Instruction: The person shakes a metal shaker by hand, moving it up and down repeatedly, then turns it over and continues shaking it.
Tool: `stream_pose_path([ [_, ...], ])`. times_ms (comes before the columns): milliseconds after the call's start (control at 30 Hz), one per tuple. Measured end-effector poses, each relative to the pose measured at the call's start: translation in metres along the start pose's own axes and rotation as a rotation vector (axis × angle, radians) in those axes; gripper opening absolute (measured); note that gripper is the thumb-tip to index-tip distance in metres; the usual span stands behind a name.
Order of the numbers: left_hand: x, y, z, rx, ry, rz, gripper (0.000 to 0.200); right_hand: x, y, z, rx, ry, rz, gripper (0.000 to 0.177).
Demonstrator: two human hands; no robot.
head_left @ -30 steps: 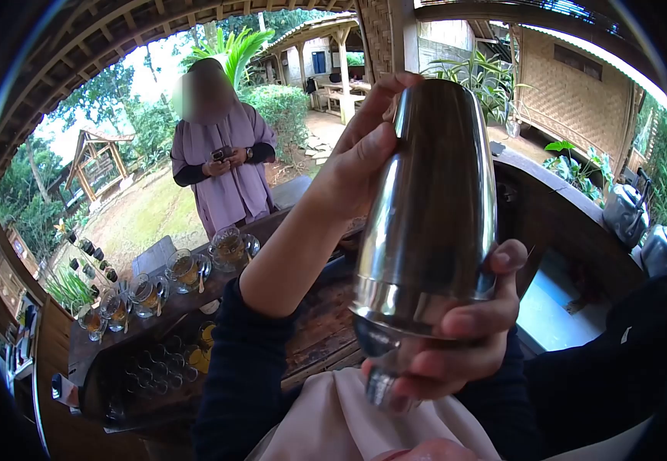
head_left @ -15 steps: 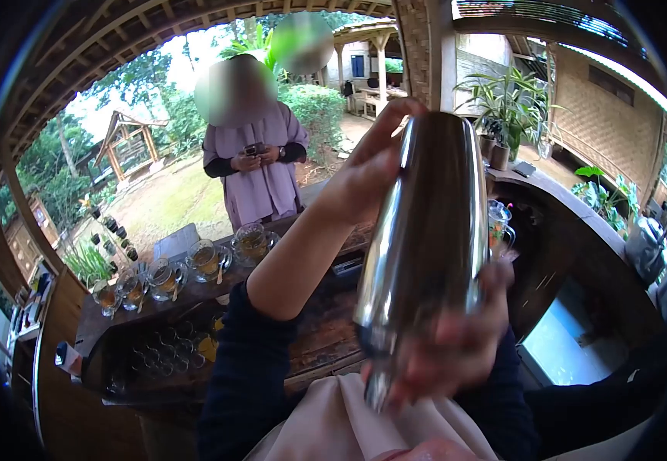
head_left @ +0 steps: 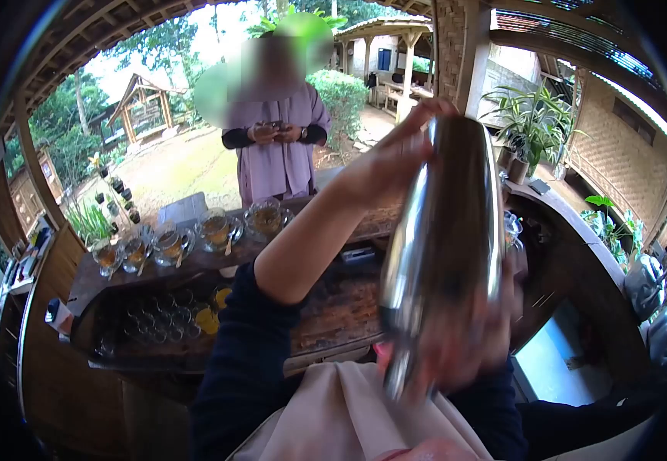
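A shiny metal cocktail shaker (head_left: 450, 223) fills the space before my chest, tilted, with its broad end up and its narrow end down near my apron. My left hand (head_left: 404, 150) grips the broad upper end, its fingers curled over the edge. Lower down, my right hand (head_left: 468, 338) is wrapped around the narrower end, smeared by motion. Behind the shaker, part of a glass jug (head_left: 512, 228) shows on the right side of the counter.
Several glass cups of amber drink (head_left: 216, 230) stand on saucers along the wooden counter (head_left: 91, 288). Below are rows of upturned glasses (head_left: 166, 319). Across the counter a person (head_left: 279, 150) holds a phone. Metal kettles (head_left: 647, 284) sit at far right.
The shaker and both hands appear shifted right in view, as does the background. Both hands keep their hold, and the right hand is more blurred now.
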State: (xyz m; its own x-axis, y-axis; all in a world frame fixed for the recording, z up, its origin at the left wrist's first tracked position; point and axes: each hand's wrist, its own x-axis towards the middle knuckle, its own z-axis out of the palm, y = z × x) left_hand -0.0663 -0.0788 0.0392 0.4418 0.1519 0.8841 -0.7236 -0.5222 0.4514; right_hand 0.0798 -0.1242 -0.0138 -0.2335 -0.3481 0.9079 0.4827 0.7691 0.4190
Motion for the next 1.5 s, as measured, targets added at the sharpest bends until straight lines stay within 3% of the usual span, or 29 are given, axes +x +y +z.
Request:
stream_pose_path([
  [33,-0.001,-0.021,-0.026,-0.396,0.308,-0.365,0.038,-0.006,0.005,0.011,0.049,0.066,0.01,0.042],
  [100,-0.018,-0.048,-0.07,-1.056,-0.038,-0.335,0.038,0.029,0.014,0.046,0.149,0.24,0.011,0.046],
  [133,-0.018,-0.055,-0.066,-0.97,-0.024,-0.18,0.042,0.034,0.005,0.049,0.326,0.11,0.451,0.047],
  [167,-0.037,-0.05,-0.068,-0.689,0.42,-0.348,0.04,0.032,0.007,0.053,0.429,0.091,0.567,0.047],
  [233,-0.044,-0.024,-0.046,-0.678,0.548,-0.333,0.04,0.043,-0.017,0.044,0.265,0.102,0.36,0.049],
  [267,-0.061,-0.01,-0.042,-1.316,0.165,-0.313,0.038,0.056,-0.038,0.03,0.244,0.022,0.159,0.044],
  [300,-0.061,0.026,-0.026,-1.047,0.3,-0.547,0.04,0.052,-0.07,0.011,0.185,-0.104,0.21,0.043],
  [333,-0.066,0.042,-0.002,-0.606,0.374,-0.423,0.042,0.048,-0.093,0.002,0.128,-0.23,0.257,0.043],
  [400,-0.081,0.048,0.016,-0.184,0.283,-0.079,0.048,0.048,-0.105,0.063,0.477,0.639,-0.524,0.031],
  [433,-0.089,0.045,0.016,-0.202,0.135,0.132,0.051,0.044,-0.104,0.066,0.49,0.647,-0.509,0.031],
  [467,-0.11,0.065,0.013,-0.458,0.593,-0.307,0.049,0.038,-0.1,0.064,0.539,0.452,-0.404,0.029],
  [500,-0.125,0.057,-0.016,-0.262,0.481,-0.149,0.042,0.035,-0.098,0.065,0.586,0.256,-0.301,0.028],
  [567,-0.146,0.056,-0.06,-0.775,0.58,-0.41,0.035,0.044,-0.083,0.092,0.416,-0.097,0.025,0.034],
  [633,-0.151,0.049,-0.057,-0.586,0.823,-0.103,0.033,0.045,-0.084,0.142,0.733,-0.004,0.491,0.033],
  [733,-0.198,0.052,-0.075,-0.65,0.712,-0.224,0.031,0.062,-0.105,0.127,0.561,0.086,0.188,0.03],
  [767,-0.169,0.1,-0.028,-0.76,0.864,-0.417,0.029,0.065,-0.129,0.09,0.69,-0.236,0.297,0.029],
  [800,-0.165,0.113,-0.005,-0.566,0.923,-0.371,0.032,0.074,-0.179,0.087,0.44,0.139,0.389,0.025],
  [833,-0.169,0.121,0.01,-0.37,0.976,-0.326,0.035,0.059,-0.176,0.11,0.654,0.506,-0.11,0.016],
  [867,-0.178,0.123,0.02,-0.044,0.642,0.041,0.044,0.063,-0.19,0.124,0.727,0.798,-0.224,0.017],
  [900,-0.18,0.121,0.027,-0.184,0.61,0.175,0.053,0.065,-0.196,0.131,0.736,0.81,-0.222,0.017],
  [967,-0.21,0.147,0.009,-0.568,0.738,-0.206,0.057,0.062,-0.211,0.138,0.876,0.516,0.333,0.024],
  [1000,-0.227,0.152,0.003,-0.714,0.946,-0.267,0.056,0.048,-0.183,0.161,0.911,0.22,0.23,0.026],
  [1033,-0.251,0.126,-0.009,-1.33,0.545,0.228,0.05,0.034,-0.155,0.189,0.933,-0.068,0.118,0.029],
  [1100,-0.273,0.13,-0.014,-0.348,1.464,-0.097,0.043,0.035,-0.177,0.209,1.112,-0.21,0.747,0.039],
  [1167,-0.284,0.131,0.003,-0.359,1.157,0.172,0.041,0.039,-0.187,0.194,1.008,-0.121,0.375,0.04],
  [1233,-0.258,0.189,0.019,-0.713,1.122,-0.246,0.047,0.066,-0.198,0.145,0.941,-0.197,0.051,0.03],
  [1367,-0.242,0.189,0.038,-0.16,0.724,0.27,0.057,0.06,-0.24,0.163,0.97,0.654,-0.333,0.022],
  [1467,-0.298,0.215,-0.001,-0.406,1.215,-0.166,0.051,0.038,-0.24,0.204,1.117,0.188,0.122,0.031],
  [1500,-0.317,0.21,-0.013,-0.914,0.903,0.062,0.05,0.035,-0.225,0.231,1.095,-0.011,0.107,0.033],
])
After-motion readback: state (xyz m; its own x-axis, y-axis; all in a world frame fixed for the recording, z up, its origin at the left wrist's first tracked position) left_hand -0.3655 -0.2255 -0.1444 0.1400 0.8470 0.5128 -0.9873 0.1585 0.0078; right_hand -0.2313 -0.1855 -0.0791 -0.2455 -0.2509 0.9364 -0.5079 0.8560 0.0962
